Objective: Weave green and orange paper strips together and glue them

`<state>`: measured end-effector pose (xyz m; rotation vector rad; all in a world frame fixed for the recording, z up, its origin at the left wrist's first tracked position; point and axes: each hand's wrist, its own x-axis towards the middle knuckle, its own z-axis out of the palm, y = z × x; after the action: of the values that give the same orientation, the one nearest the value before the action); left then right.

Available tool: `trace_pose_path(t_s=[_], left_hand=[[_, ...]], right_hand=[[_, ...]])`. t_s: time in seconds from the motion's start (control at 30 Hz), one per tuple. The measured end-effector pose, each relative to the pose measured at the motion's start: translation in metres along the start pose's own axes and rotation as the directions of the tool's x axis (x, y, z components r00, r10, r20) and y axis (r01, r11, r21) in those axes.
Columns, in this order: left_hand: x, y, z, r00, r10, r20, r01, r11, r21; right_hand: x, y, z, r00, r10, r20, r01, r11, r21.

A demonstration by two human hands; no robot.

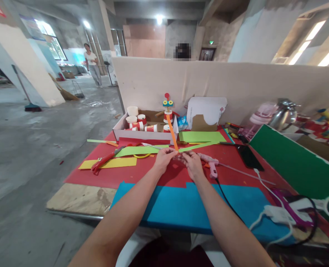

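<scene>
Over the red-covered table, my left hand (164,160) pinches the lower end of an orange paper strip (172,132), which stands up and leans left. Close beside it, my right hand (191,163) has its fingers closed at the near end of a light green paper strip (202,147), which runs off to the right. The two strips meet at my fingertips; whether they are joined there cannot be made out. A pink glue gun (210,163) lies just right of my right hand. To the left are red-handled scissors (105,159) on green and yellow paper.
Behind my hands, a white box (145,134) holds several red-and-white paper cups and a paper-cup figure (168,105). A phone (249,157) with a cable lies at right, near a green panel (295,170). Blue paper (164,204) covers the front edge. A person (92,65) stands at far left.
</scene>
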<state>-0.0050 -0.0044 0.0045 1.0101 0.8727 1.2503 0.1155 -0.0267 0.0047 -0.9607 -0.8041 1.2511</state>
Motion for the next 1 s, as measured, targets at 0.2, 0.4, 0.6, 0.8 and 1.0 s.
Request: trace_pose_path(t_s=[0.2, 0.4, 0.6, 0.8, 1.0], left_hand=[[-0.0014, -0.0003, 0.0003, 0.998, -0.032, 0.062, 0.032, 0.999, -0.007], [-0.001, -0.0014, -0.0001, 0.997, -0.033, 0.065, 0.034, 0.999, -0.015], [-0.0017, -0.001, 0.0001, 0.998, -0.048, 0.049, 0.049, 0.999, -0.011], [-0.0013, -0.0014, 0.0002, 0.998, -0.047, 0.039, 0.046, 0.999, 0.006], [-0.0003, -0.0057, 0.0004, 0.999, -0.036, -0.002, 0.036, 0.999, -0.026]], right_hand=[[0.0027, 0.006, -0.0039, 0.997, 0.057, 0.047, -0.059, 0.997, 0.053], [0.0029, 0.0063, -0.0042, 0.992, 0.088, 0.085, -0.091, 0.995, 0.03], [-0.0025, 0.0023, 0.0005, 0.997, 0.063, 0.036, -0.065, 0.996, 0.065], [-0.0043, -0.0015, 0.002, 0.994, 0.096, 0.047, -0.099, 0.993, 0.065], [-0.0038, 0.0005, 0.0022, 0.996, 0.071, 0.048, -0.07, 0.997, -0.022]])
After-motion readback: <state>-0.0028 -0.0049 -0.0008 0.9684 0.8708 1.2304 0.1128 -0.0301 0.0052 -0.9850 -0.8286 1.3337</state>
